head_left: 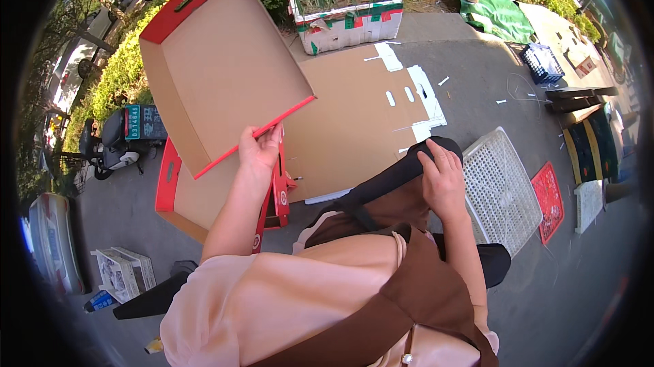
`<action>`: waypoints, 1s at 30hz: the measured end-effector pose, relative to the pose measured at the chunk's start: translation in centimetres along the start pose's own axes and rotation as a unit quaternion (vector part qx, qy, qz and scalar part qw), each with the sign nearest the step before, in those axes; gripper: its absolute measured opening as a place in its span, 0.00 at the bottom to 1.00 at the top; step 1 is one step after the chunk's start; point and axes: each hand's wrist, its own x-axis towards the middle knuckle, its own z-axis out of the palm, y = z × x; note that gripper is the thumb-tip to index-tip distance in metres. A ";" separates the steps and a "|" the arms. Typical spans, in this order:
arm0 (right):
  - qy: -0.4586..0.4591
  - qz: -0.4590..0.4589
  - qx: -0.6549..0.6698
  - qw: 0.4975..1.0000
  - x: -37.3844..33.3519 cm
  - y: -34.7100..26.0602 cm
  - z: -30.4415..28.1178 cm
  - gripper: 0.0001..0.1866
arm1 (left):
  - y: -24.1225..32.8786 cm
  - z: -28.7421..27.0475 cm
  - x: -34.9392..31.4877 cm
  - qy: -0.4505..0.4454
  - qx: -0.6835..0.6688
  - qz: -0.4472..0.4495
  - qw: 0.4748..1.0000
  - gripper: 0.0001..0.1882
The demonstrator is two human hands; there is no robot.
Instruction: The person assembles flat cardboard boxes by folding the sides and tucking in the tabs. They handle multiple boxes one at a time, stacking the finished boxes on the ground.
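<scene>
A red cardboard tray box (pixel 225 70) with a brown inside is tilted up at the left. My left hand (pixel 260 152) is closed on its near red edge, the thumb on the inner side. Another red box (pixel 194 193) of the same kind sits beneath it, partly hidden by the raised box and my forearm. On the right, my right hand (pixel 443 177) lies over my knee in black cloth, fingers loosely stretched and holding nothing. Beyond my knee a flat brown cardboard sheet (pixel 334 118) with white cut flaps and slots is spread on the ground.
A white foam planter (pixel 351 26) with green shoots stands behind the sheet. To the right are a white perforated plastic crate (pixel 501 193), a red basket (pixel 547 202) and a dark blue crate (pixel 541 64). A parked scooter (pixel 122 139) is at the left.
</scene>
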 end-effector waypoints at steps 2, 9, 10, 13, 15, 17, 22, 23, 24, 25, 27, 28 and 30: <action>-0.019 0.019 0.007 1.000 -1.1 0.7 0.9 0.16 | 2.6 -2.2 3.0 0.024 -0.069 -0.037 0.997 0.17; -0.054 0.080 0.013 0.995 -4.0 3.0 2.3 0.14 | 9.1 -9.5 14.6 0.145 -0.166 0.064 0.973 0.23; -0.048 0.089 0.014 0.995 -4.4 3.4 2.2 0.13 | 8.3 -8.8 13.9 0.146 -0.141 0.125 0.971 0.24; -0.039 0.086 0.032 0.995 -4.7 3.5 2.9 0.14 | 8.8 -9.2 11.8 0.180 -0.154 0.207 0.949 0.23; -0.036 0.093 0.028 0.995 -4.9 3.9 2.9 0.13 | 7.3 -7.8 10.0 0.187 -0.138 0.204 0.951 0.23; -0.023 0.101 0.028 0.994 -5.0 4.1 2.5 0.13 | 6.3 -6.7 8.5 0.175 -0.107 0.182 0.962 0.23; 0.000 0.113 0.041 0.993 -5.1 4.9 2.3 0.11 | 4.2 -4.8 6.7 0.168 -0.101 0.176 0.965 0.24; 0.001 0.116 0.044 0.992 -5.1 5.1 2.4 0.11 | 3.7 -4.4 5.9 0.172 -0.103 0.176 0.964 0.24; 0.001 0.118 0.048 0.992 -5.1 5.2 2.5 0.11 | 3.5 -4.2 5.4 0.177 -0.104 0.177 0.963 0.24; 0.003 0.118 0.049 0.992 -5.1 5.4 2.4 0.11 | 3.4 -4.2 5.1 0.175 -0.108 0.173 0.963 0.24; 0.008 0.115 0.051 0.992 -5.0 5.7 2.4 0.11 | 3.4 -4.4 4.8 0.173 -0.115 0.167 0.964 0.24; 0.008 0.113 0.051 0.992 -4.9 5.8 2.4 0.11 | 3.8 -4.8 4.9 0.176 -0.119 0.160 0.964 0.24; 0.009 0.107 0.050 0.993 -4.5 6.1 2.6 0.10 | 5.0 -5.8 5.3 0.182 -0.127 0.148 0.964 0.24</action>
